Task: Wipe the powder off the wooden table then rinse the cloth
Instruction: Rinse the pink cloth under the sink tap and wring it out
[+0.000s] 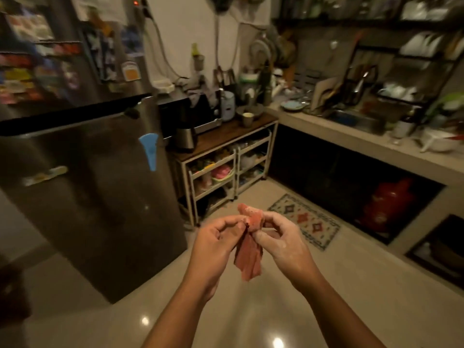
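The person is holding a small reddish-pink fabric cloth (pixel 249 257) out in front of the body, above the pale tiled floor (pixel 251 310). Both hands are grasping it. The left hand (pixel 216 243) is pinching its upper part from the left, and the right hand (pixel 281 243), which looks dusted pale, is curling round the same bunched part from the right. A crumpled, pale-speckled end is poking up just above the fingers (pixel 270 217), while the rest is hanging straight down below them, between the two wrists, so the cloth's long axis is running top to bottom.

The steel sink (pixel 356 120), set into the grey concrete surface (pixel 326 133), is lying ahead and to the right of the fingers, well apart from them; the right hand is the nearer one. A wooden-topped shelf unit (pixel 226 133) is standing ahead and slightly left of the fingers, beside a dark steel fridge (pixel 88 184). Whether its top is the table meant I cannot tell. Judging by the speckled cloth, the rinse is not yet done, and it is calling for a carry forward and rightward.
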